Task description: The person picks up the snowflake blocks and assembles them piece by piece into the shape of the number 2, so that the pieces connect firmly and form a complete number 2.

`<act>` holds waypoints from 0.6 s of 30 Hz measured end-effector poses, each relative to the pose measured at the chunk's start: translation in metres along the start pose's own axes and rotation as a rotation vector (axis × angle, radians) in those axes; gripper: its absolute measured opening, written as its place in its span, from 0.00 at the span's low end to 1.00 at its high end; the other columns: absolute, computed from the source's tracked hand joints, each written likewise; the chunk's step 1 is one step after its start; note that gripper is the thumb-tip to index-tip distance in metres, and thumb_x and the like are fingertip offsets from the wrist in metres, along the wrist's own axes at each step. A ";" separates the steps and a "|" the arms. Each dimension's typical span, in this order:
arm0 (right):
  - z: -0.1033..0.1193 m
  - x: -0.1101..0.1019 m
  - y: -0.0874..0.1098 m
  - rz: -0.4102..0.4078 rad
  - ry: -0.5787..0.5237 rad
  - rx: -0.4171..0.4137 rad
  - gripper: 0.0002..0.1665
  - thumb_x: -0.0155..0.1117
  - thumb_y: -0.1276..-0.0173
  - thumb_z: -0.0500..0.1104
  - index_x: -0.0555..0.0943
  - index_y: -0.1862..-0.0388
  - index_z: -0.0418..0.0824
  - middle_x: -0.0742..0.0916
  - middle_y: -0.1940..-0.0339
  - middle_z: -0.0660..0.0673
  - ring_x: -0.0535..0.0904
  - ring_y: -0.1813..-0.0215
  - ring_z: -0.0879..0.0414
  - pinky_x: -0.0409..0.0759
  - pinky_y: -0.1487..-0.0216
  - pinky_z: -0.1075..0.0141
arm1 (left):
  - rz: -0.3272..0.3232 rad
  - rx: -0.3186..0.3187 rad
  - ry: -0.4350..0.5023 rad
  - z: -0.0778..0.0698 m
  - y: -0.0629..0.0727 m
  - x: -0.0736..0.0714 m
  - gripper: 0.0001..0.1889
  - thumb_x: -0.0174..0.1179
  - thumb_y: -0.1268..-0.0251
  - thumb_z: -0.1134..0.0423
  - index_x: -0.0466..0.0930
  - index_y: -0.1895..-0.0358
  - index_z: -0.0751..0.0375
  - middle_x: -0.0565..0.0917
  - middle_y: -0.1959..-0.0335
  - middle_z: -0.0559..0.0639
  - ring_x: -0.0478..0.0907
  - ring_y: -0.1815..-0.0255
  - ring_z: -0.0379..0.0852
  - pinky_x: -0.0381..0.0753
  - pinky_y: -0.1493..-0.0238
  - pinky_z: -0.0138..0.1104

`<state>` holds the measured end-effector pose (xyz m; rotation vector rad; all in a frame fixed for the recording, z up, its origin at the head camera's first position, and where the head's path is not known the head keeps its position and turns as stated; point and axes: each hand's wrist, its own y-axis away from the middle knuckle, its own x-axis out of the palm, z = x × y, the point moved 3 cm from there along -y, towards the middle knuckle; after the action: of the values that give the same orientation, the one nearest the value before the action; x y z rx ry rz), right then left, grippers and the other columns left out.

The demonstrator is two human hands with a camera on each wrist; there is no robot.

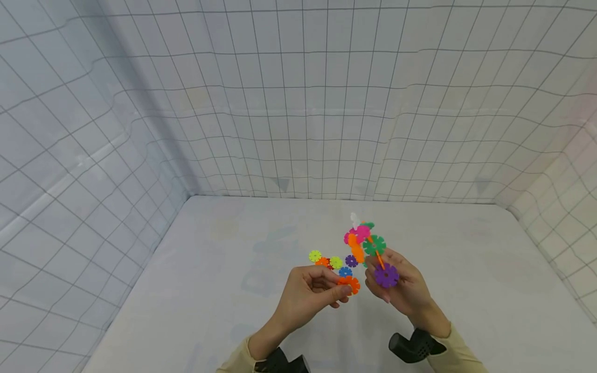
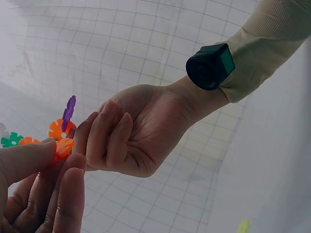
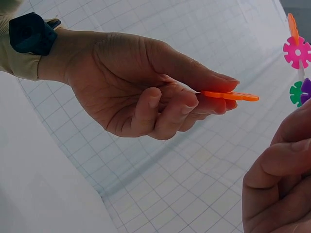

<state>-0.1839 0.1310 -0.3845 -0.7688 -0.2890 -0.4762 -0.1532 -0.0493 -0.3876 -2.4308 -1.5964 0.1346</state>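
Observation:
Between its thumb and fingers my left hand (image 1: 310, 290) pinches an orange snowflake disc (image 1: 354, 284), a flat notched plastic piece that shows edge-on in the right wrist view (image 3: 245, 97). My right hand (image 1: 406, 285) holds a linked chain of such discs, its fingers partly behind them. In that chain are a purple disc (image 1: 392, 280) at the near end, a green disc (image 1: 374, 238), orange discs (image 1: 355, 248), pink discs (image 1: 361, 231) and a white one (image 1: 354, 219) at the top. Both hands are close together, the single orange disc just left of the chain.
Several loose snowflake discs lie on the white table (image 1: 233, 311) behind the hands, among them a yellow-green disc (image 1: 314, 256), a blue disc (image 1: 345, 271) and a purple disc (image 1: 352, 261). White grid-patterned sheets (image 1: 298, 103) wall the table at the back and sides.

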 end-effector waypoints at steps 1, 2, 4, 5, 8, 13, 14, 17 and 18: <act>0.000 0.000 0.000 -0.001 0.001 0.001 0.21 0.19 0.23 0.36 0.64 0.69 0.36 0.63 0.79 0.42 0.57 0.86 0.50 0.48 0.86 0.62 | 0.001 0.001 0.001 0.000 0.000 0.000 0.06 0.65 0.41 0.69 0.83 0.64 0.70 0.86 0.70 0.59 0.84 0.74 0.48 0.83 0.72 0.44; 0.000 0.000 0.000 -0.002 0.002 0.002 0.21 0.19 0.23 0.36 0.64 0.69 0.36 0.63 0.79 0.42 0.57 0.86 0.50 0.48 0.86 0.62 | 0.001 0.002 0.001 0.000 0.000 0.000 0.06 0.65 0.41 0.69 0.83 0.64 0.70 0.86 0.70 0.59 0.84 0.74 0.48 0.83 0.72 0.44; 0.000 -0.001 0.000 -0.006 0.002 0.004 0.22 0.19 0.23 0.36 0.64 0.70 0.36 0.63 0.79 0.42 0.57 0.86 0.50 0.48 0.86 0.62 | 0.002 0.004 -0.001 0.001 0.000 0.000 0.06 0.65 0.41 0.69 0.83 0.64 0.69 0.86 0.70 0.59 0.84 0.74 0.48 0.83 0.72 0.44; 0.000 -0.001 0.000 -0.009 0.003 0.005 0.22 0.19 0.23 0.36 0.64 0.69 0.36 0.63 0.79 0.42 0.57 0.86 0.50 0.47 0.86 0.62 | 0.003 0.004 -0.002 0.001 0.000 0.000 0.06 0.65 0.41 0.69 0.83 0.64 0.69 0.86 0.70 0.59 0.84 0.74 0.48 0.83 0.72 0.44; 0.000 -0.002 0.001 -0.028 0.014 0.006 0.23 0.19 0.23 0.36 0.67 0.65 0.37 0.65 0.77 0.43 0.58 0.85 0.51 0.48 0.85 0.62 | 0.004 0.007 -0.002 0.001 0.000 0.000 0.06 0.65 0.41 0.70 0.83 0.64 0.70 0.86 0.70 0.59 0.84 0.74 0.48 0.83 0.73 0.44; 0.000 -0.002 0.004 -0.122 0.073 0.035 0.25 0.20 0.22 0.35 0.72 0.53 0.37 0.75 0.69 0.47 0.62 0.81 0.53 0.57 0.82 0.68 | 0.007 0.013 0.003 0.001 0.000 0.000 0.06 0.65 0.41 0.70 0.83 0.64 0.70 0.85 0.71 0.60 0.84 0.74 0.48 0.83 0.73 0.45; 0.000 -0.003 0.004 -0.146 0.086 0.046 0.25 0.21 0.22 0.35 0.71 0.51 0.37 0.77 0.67 0.48 0.63 0.81 0.54 0.60 0.81 0.70 | 0.007 0.014 0.004 0.001 0.000 0.000 0.06 0.65 0.41 0.70 0.83 0.64 0.70 0.85 0.71 0.60 0.84 0.74 0.48 0.83 0.73 0.45; 0.001 -0.003 0.006 -0.209 0.152 0.071 0.25 0.22 0.22 0.35 0.72 0.50 0.38 0.80 0.68 0.50 0.67 0.79 0.56 0.68 0.77 0.74 | 0.006 0.015 0.002 0.001 0.000 0.000 0.06 0.65 0.41 0.69 0.83 0.65 0.70 0.85 0.72 0.60 0.84 0.74 0.50 0.83 0.73 0.45; 0.001 -0.004 0.006 -0.233 0.177 0.081 0.24 0.22 0.21 0.35 0.72 0.49 0.38 0.80 0.68 0.50 0.68 0.79 0.57 0.70 0.76 0.75 | 0.006 0.014 0.002 0.001 0.000 0.000 0.06 0.65 0.41 0.69 0.83 0.64 0.70 0.85 0.71 0.60 0.84 0.74 0.52 0.83 0.73 0.45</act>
<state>-0.1839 0.1369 -0.3888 -0.6117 -0.2323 -0.7440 -0.1532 -0.0495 -0.3886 -2.4245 -1.5819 0.1444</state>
